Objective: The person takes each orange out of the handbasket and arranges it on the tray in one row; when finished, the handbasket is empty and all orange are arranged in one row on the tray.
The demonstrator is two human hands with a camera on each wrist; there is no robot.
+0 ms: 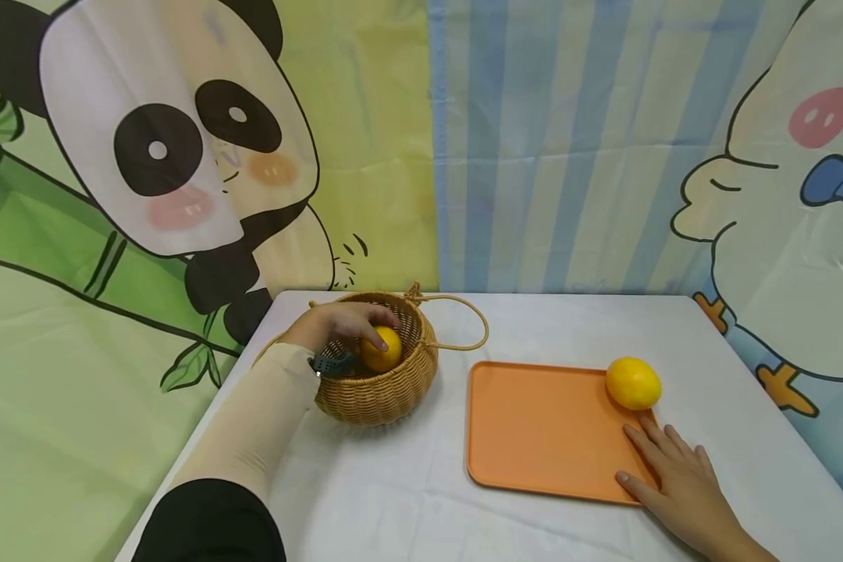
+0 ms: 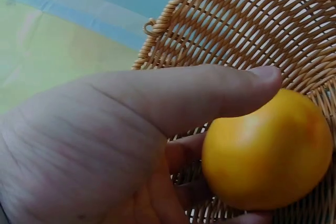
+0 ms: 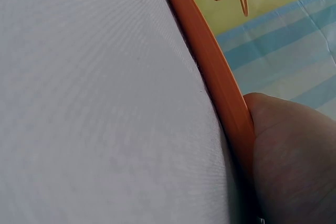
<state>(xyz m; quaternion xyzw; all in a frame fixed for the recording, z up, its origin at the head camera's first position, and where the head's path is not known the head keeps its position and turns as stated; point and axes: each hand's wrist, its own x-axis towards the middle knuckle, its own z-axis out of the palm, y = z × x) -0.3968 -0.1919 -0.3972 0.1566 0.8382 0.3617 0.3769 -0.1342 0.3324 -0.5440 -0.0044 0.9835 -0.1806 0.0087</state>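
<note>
Inside the wicker basket (image 1: pixel 375 402), my left hand (image 1: pixel 340 324) grips a round, smooth yellow-orange fruit, which looks like an orange (image 2: pixel 268 153). The thumb lies over its upper side and the other fingers bend beneath it, partly hidden in the left wrist view. Woven basket wall (image 2: pixel 231 19) surrounds the fruit. My right hand (image 1: pixel 681 480) rests at the near right corner of an orange tray (image 1: pixel 541 429), fingers spread and holding nothing. In the right wrist view its thumb (image 3: pixel 289 145) touches the tray's rim. A yellow lemon (image 1: pixel 634 383) sits at the tray's far right corner.
The basket's looped handle (image 1: pixel 474 308) sticks out to the right over the white tablecloth (image 1: pixel 393 492). Behind the table hangs a printed curtain (image 1: pixel 534 156) with a panda and a white bird. The tray lies to the right of the basket.
</note>
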